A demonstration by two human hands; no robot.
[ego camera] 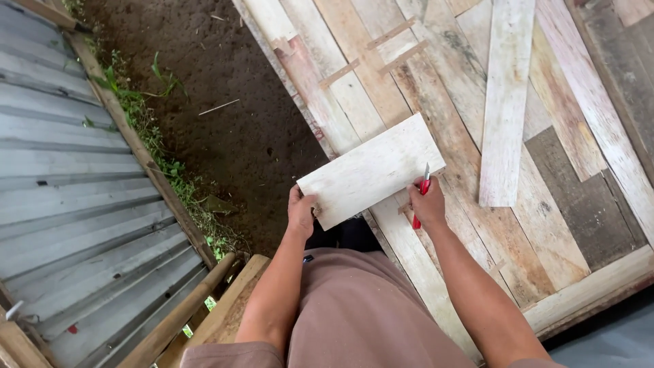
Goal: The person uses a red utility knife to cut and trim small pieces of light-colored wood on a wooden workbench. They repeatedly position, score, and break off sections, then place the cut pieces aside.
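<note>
Both hands grip a pale wooden board (371, 170) above the plank floor's (545, 225) edge: left hand (301, 212) at its lower corner, right hand (428, 203) also clutching a red pencil (421, 194) (tip up).

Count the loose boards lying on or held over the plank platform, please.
2: a short pale board held by the left hand and right hand; a long narrow board lying on the platform. Others may blend in.

Pale rectangular board (371, 170), held at its near corners: left hand (300, 212) on the left corner, right hand (428, 204) on the right, also gripping a red-handled knife (422, 194). Beneath: plank platform (436, 88). Left: bare soil (225, 102), corrugated metal sheets (68, 177).
</note>
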